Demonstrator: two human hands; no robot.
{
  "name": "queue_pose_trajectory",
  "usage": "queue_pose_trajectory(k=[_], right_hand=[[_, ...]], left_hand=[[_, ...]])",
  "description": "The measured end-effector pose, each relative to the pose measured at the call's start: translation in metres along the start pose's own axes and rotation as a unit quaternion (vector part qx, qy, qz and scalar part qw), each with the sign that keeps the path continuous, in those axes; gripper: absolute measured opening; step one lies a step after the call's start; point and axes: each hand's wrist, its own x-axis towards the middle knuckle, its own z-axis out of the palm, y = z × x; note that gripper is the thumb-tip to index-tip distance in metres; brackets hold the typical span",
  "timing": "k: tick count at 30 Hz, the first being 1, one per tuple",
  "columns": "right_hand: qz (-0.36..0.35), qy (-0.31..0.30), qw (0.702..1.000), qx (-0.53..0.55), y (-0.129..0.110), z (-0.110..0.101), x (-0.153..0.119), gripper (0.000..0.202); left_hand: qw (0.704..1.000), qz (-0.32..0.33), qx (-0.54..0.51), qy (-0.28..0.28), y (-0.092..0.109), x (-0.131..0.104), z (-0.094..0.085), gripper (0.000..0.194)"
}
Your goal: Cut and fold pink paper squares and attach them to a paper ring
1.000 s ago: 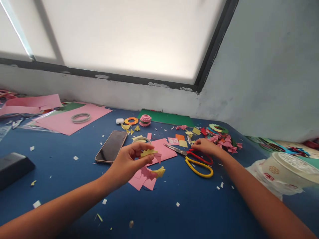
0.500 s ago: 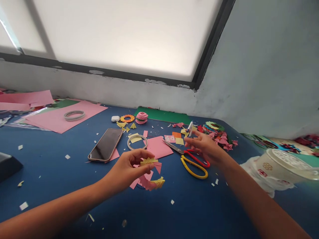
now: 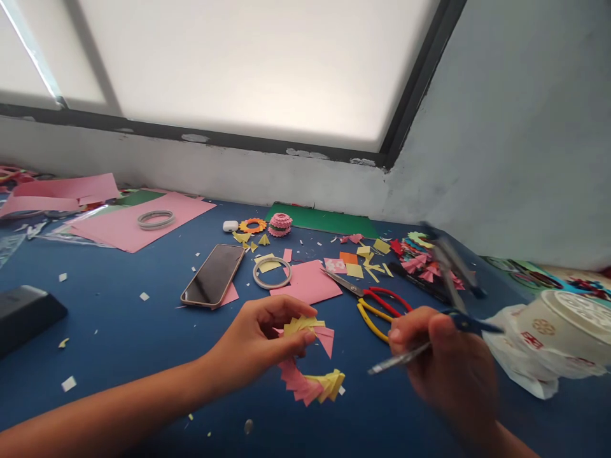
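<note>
My left hand (image 3: 281, 327) pinches a curved chain of folded paper pieces (image 3: 305, 386), pink and yellow, between thumb and fingers above the blue table. The chain's lower end curls below the fingers, apart from the right hand. My right hand (image 3: 449, 369), blurred, grips a slim silver tool with dark blue parts (image 3: 461, 321); its silver tip points left toward the chain. Motion smears the tool, so its exact kind is unclear. Scissors (image 3: 370, 302) with red and yellow handles lie behind the right hand. Beside them is a pink paper sheet (image 3: 310, 283).
A phone (image 3: 213, 275) and a tape roll (image 3: 272, 272) lie left of the pink sheet. A ring of folded orange paper (image 3: 252, 226) sits farther back. Heaped folded pieces (image 3: 424, 267) are at the right, near a wrapped white tub (image 3: 558, 331). Paper scraps dot the table.
My right hand has moved from beyond the scissors toward me and right, bringing the silver and blue tool along. The left hand still pinches the paper chain. The view has shifted slightly.
</note>
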Motion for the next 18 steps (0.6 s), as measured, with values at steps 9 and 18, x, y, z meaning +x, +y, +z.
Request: queue_pose_trajectory(k=[9, 18], right_hand=[[-0.015, -0.036, 0.999, 0.004, 0.001, 0.013, -0.006, 0.02], [-0.035, -0.052, 0.997, -0.043, 0.003, 0.018, -0.005, 0.021]], left_hand=[[1.0, -0.019, -0.004, -0.004, -0.001, -0.003, 0.008, 0.029], [0.998, -0.047, -0.033, -0.009, -0.001, -0.005, 0.01, 0.029]])
